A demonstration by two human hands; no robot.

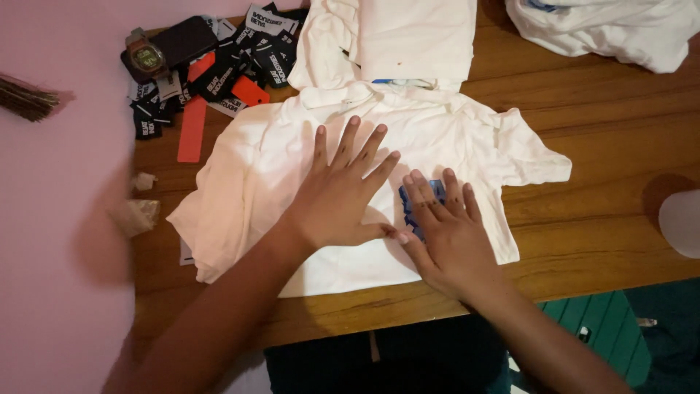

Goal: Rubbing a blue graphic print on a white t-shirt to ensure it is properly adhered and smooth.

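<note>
A small white T-shirt point(262, 168) lies spread flat on the wooden table point(605, 138), neck pointing away from me. My left hand point(341, 191) rests palm down on its middle with fingers spread. Beside it, my right hand point(446, 232) lies flat on the shirt, its fingers over a blue printed patch point(405, 198) on the chest. The two thumbs nearly touch. Neither hand holds anything.
Folded white garments point(397, 40) are stacked just beyond the shirt, and another white pile point(612, 29) lies at the far right. Black and orange hang tags point(219, 73), a dark phone point(182, 40) and a wristwatch point(146, 55) sit at the far left. A pale round object point(682, 222) is at the right edge.
</note>
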